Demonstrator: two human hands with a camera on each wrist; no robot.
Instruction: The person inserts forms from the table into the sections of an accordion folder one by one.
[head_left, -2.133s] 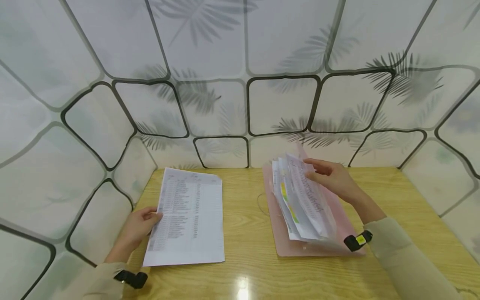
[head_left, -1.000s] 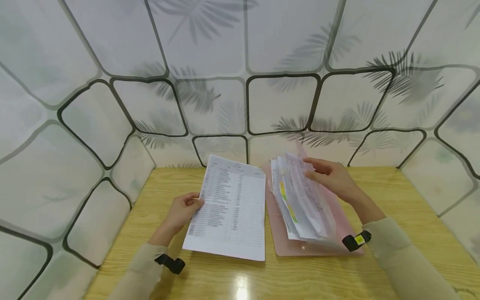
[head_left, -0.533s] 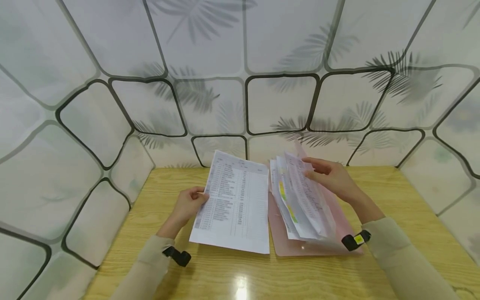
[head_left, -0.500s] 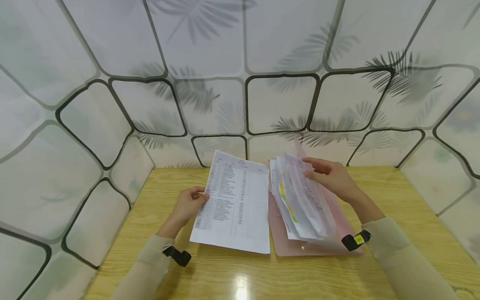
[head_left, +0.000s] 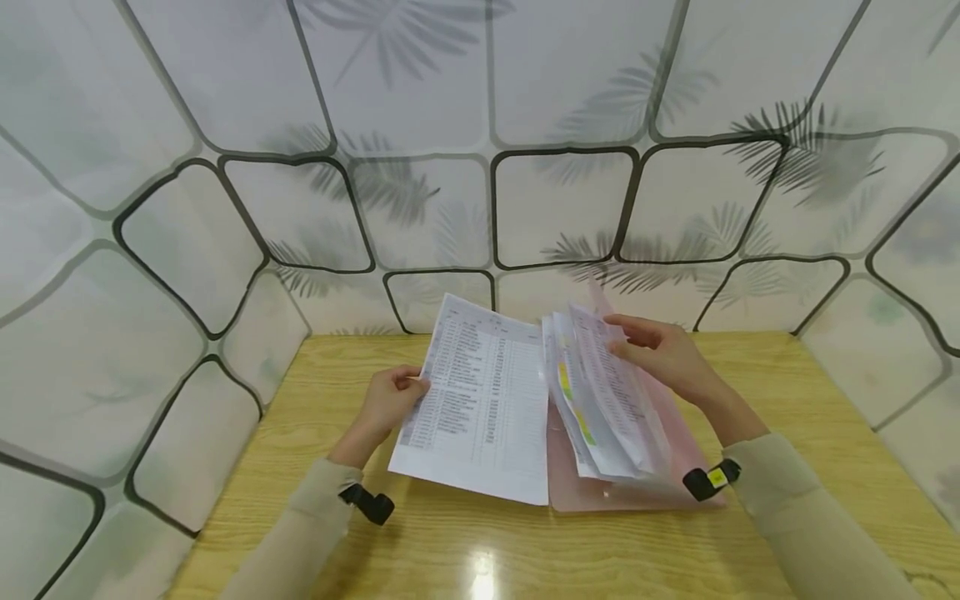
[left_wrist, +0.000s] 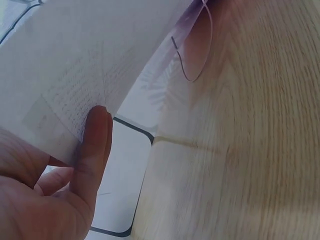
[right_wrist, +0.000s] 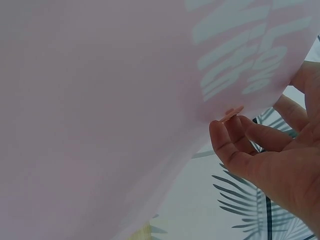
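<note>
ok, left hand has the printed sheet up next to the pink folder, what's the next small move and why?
Probably slide the printed sheet rightward under the lifted papers. The left hand holds it by its left edge, overlapping the pink folder, and the right hand props the stack open.

The right hand (right_wrist: 280, 165) fingers touch the pink folder (right_wrist: 100, 100) edge.
</note>
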